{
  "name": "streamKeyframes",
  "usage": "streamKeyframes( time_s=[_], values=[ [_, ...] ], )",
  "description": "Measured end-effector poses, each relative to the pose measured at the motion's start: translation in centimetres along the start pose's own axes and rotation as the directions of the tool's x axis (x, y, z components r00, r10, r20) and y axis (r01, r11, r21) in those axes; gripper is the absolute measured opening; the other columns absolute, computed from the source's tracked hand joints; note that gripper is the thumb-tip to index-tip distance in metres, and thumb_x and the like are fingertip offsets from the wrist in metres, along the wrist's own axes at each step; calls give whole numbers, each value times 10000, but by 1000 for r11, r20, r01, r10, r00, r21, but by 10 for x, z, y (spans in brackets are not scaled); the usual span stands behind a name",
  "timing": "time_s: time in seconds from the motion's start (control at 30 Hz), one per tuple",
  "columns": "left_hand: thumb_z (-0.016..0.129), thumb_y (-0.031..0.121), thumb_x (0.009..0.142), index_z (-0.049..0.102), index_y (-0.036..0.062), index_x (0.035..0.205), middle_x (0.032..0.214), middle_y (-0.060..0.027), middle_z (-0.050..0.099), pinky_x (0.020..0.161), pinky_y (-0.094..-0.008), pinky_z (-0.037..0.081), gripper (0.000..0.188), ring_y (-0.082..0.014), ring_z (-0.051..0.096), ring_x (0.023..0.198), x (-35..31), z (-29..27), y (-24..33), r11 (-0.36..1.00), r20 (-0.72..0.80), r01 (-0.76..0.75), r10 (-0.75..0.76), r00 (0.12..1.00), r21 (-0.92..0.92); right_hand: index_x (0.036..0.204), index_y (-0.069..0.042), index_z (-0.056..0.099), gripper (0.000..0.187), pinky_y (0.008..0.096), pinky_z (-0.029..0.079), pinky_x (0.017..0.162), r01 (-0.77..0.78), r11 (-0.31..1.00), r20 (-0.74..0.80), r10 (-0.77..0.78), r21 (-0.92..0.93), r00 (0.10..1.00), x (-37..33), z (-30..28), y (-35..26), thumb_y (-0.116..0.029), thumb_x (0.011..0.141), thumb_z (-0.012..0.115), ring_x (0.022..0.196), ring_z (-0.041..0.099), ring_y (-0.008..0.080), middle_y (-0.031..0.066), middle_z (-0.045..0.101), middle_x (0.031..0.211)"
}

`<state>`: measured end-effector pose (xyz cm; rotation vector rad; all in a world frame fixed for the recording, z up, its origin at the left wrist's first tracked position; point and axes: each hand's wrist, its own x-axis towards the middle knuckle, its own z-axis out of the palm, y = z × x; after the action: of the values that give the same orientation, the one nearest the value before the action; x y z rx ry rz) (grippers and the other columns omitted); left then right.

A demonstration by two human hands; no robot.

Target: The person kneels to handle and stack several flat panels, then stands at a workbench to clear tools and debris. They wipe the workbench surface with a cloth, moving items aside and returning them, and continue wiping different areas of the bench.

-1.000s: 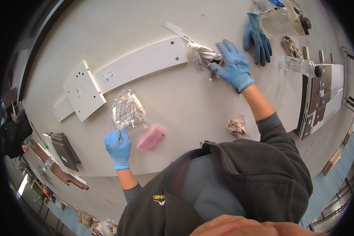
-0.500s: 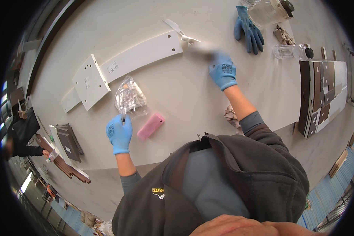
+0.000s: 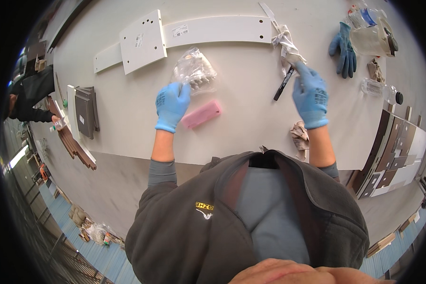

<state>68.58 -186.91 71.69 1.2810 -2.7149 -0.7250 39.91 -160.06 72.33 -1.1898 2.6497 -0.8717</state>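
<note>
My left hand (image 3: 173,105), in a blue glove, is closed, its fingertips at the lower edge of a clear plastic bag (image 3: 194,71) of small metallic parts. What it pinches is hidden. Just right of it lies a pink block-shaped object (image 3: 202,114). My right hand (image 3: 311,97), also blue-gloved, reaches forward with thumb and fingers apart. Its fingertips meet the lower end of a crumpled whitish rag (image 3: 286,43) and the upper end of a black marker (image 3: 283,84). Beyond the bag, a white drilled panel (image 3: 143,41) overlaps a long white curved board (image 3: 220,29).
A dark blue glove (image 3: 344,52), clear jug (image 3: 370,40) and bottle (image 3: 379,90) occupy the far right. Another rag (image 3: 300,136) lies near my right wrist. Brown panels (image 3: 85,112) are stacked left, near another person's hand (image 3: 55,119). Sample boards (image 3: 396,154) stand right.
The whole view has shifted. The blurred material at my right hand now shows as a still rag, with the marker plainly visible beside it. My left hand stays at the bag's edge.
</note>
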Motion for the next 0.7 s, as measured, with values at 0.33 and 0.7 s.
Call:
streamKeyframes(
  time_s=[0.33, 0.7],
  values=[
    [650, 334, 1043, 656, 44, 718, 688, -121, 711, 589, -435, 486, 435, -289, 665, 593, -5, 22, 14, 989, 45, -118, 123, 991, -92, 1406, 50, 609, 395, 287, 595, 666, -731, 374, 756, 107, 571, 645, -1, 85, -126, -153, 1068, 627, 909, 794, 166, 166, 789, 1173],
    [639, 307, 1031, 668, 58, 746, 714, -173, 664, 607, -499, 480, 380, -394, 642, 653, -6, 22, 26, 987, -6, -5, 4, 1000, -161, 1237, 80, 651, 388, 274, 608, 650, -816, 144, 806, 131, 560, 577, 20, 101, -144, -234, 1024, 733, 775, 761, 160, 148, 769, 1003]
  ],
)
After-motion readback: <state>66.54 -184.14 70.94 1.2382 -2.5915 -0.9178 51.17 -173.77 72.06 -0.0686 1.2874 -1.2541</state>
